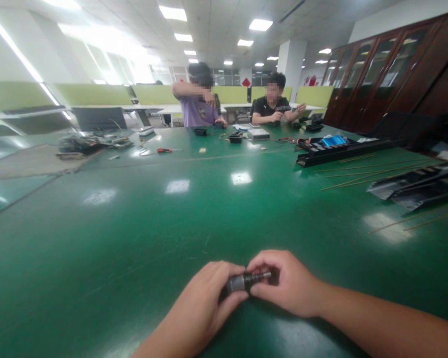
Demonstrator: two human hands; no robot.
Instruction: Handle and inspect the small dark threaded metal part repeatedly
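Observation:
Low in the head view, near the front of the green table, a small dark cylinder with a metal shaft lies level between my hands. It has a grey barrel, a stepped black neck and a thin bright shaft pointing right; its exact kind I cannot make out. My left hand is closed round the barrel end, thumb below and fingers above, hiding the left tip. My right hand pinches the black neck between thumb and fingertips, with the shaft showing inside the curve of its fingers.
A red-handled screwdriver lies farther off on the green table. Black metal channels and thin rods are at right. Two people sit across, one holding a power drill. Bagged parts lie at left.

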